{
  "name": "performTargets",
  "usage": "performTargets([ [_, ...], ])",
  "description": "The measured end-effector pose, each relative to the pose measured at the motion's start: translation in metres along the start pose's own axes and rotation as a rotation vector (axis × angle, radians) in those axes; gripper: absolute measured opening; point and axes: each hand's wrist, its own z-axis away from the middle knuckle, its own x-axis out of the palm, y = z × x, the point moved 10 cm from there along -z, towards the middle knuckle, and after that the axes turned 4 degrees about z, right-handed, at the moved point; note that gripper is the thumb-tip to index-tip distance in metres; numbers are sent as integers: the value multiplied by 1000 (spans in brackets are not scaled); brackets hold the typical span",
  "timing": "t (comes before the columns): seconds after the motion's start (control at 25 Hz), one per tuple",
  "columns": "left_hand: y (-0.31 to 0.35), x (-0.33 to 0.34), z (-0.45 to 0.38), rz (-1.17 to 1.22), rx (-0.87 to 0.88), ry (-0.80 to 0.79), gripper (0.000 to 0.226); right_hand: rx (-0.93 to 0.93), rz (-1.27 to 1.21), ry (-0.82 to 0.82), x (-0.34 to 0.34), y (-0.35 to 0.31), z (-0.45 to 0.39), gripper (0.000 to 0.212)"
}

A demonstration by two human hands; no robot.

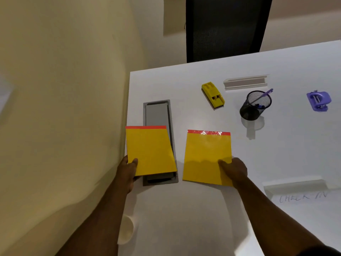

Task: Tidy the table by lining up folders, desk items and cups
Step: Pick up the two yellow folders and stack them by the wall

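Observation:
Two yellow folders with red top strips lie side by side near the front left of the white table [276, 154]. My left hand [128, 171] grips the lower left corner of the left folder [149, 150], which is raised slightly and overlaps a grey cable hatch. My right hand [234, 170] grips the lower right corner of the right folder [206, 156], thumb on top. A pale cup [126, 231] stands by the table's left edge, partly hidden under my left forearm.
A grey cable hatch [156, 113] is set into the table. Farther back are a yellow eraser block [213, 97], a clear sign holder [245, 83], a black mesh pen cup [255, 105] with a purple pen, and a purple hole punch [318, 101]. Another clear holder [295, 185] lies right. A black chair [225, 28] stands behind.

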Motion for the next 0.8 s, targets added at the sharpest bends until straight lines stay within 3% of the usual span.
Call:
performTargets([
  [0.08, -5, -5, -9, -113, -16, 16, 47, -118, -142, 21, -17, -24, 8, 31],
  [0.2, -5, -9, -16, -336, 52, 24, 50, -316, -254, 103, -55, -69, 28, 18],
  [0.28, -3, -9, -19, -481, 101, 29, 51, -342, -385, 107, -69, -91, 41, 14],
  [0.4, -6, -7, -21, -566, 116, 25, 56, -288, -573, -29, -40, -119, 51, 15],
  [0.56, 7, -13, -19, -390, 96, 150, 44, -248, -457, -174, 50, -150, 61, 21],
  [0.68, 13, -13, -20, -177, 44, 155, 45, -210, -346, -333, 115, -154, 67, 24],
  [0.8, 17, -5, -25, -246, 44, 103, 48, -280, -186, -351, 142, -153, 67, 30],
])
